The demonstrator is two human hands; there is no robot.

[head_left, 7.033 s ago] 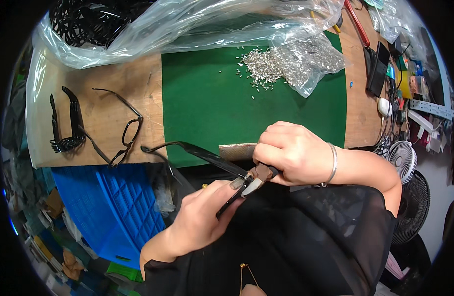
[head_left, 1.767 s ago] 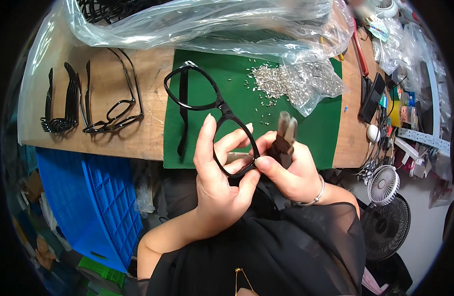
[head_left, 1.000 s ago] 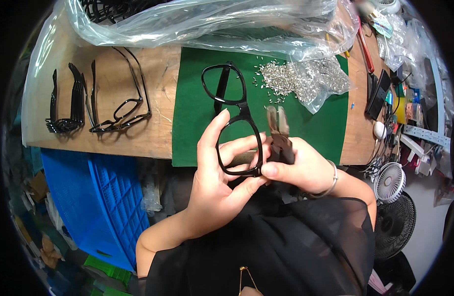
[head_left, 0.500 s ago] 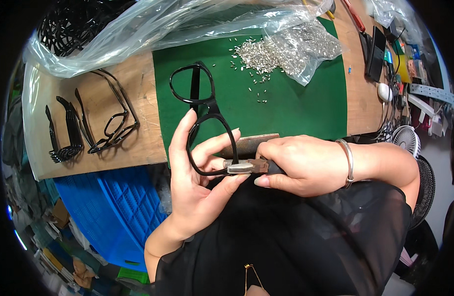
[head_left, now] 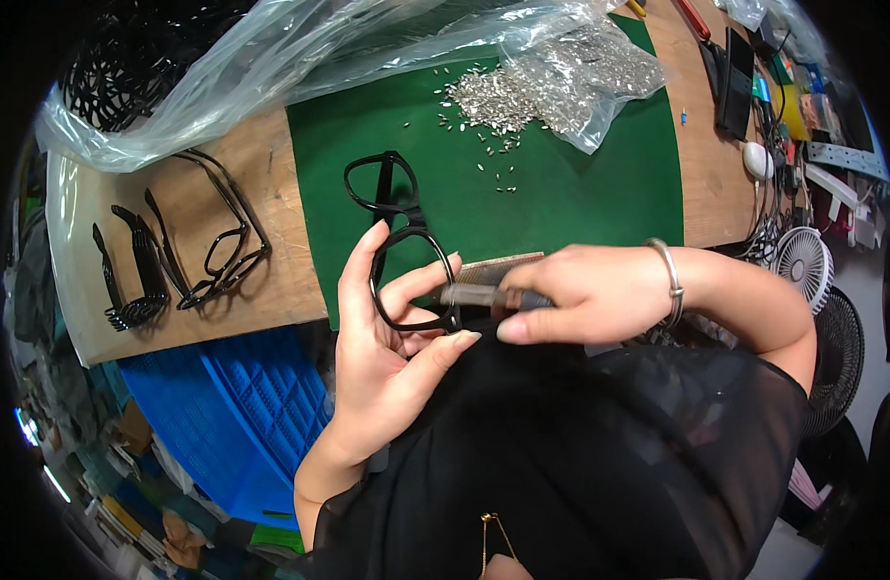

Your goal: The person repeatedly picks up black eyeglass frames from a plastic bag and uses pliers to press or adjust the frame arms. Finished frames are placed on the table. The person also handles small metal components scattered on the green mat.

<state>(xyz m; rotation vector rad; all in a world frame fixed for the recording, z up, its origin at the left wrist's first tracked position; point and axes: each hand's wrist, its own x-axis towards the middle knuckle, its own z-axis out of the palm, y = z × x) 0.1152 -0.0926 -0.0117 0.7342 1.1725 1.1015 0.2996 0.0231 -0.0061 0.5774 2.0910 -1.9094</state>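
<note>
My left hand (head_left: 385,362) pinches the lower end of a black eyeglass frame (head_left: 406,218) between thumb and fingers, its index finger stretched along the rim. The frame stands lengthwise, one lens opening above the other, with a temple arm behind the upper one. In my right hand (head_left: 595,295) are pliers (head_left: 474,296) with dark handles, smeared by motion. Their jaws are beside the lower rim; I cannot tell whether they touch it. Behind the pliers is a rough, brownish metal strip (head_left: 503,260), partly hidden.
A green mat (head_left: 580,208) bears a heap of small silvery pieces (head_left: 488,101) and a clear bag (head_left: 600,77) of them. Black eyeglass frames (head_left: 237,256) lie at left, above a blue crate (head_left: 213,416). A white fan (head_left: 803,261), cables and a phone-like device (head_left: 737,82) are at right.
The pliers have come away from the frame's lower end and moved up with my right hand. The eyeglass frame has tilted slightly in my left hand.
</note>
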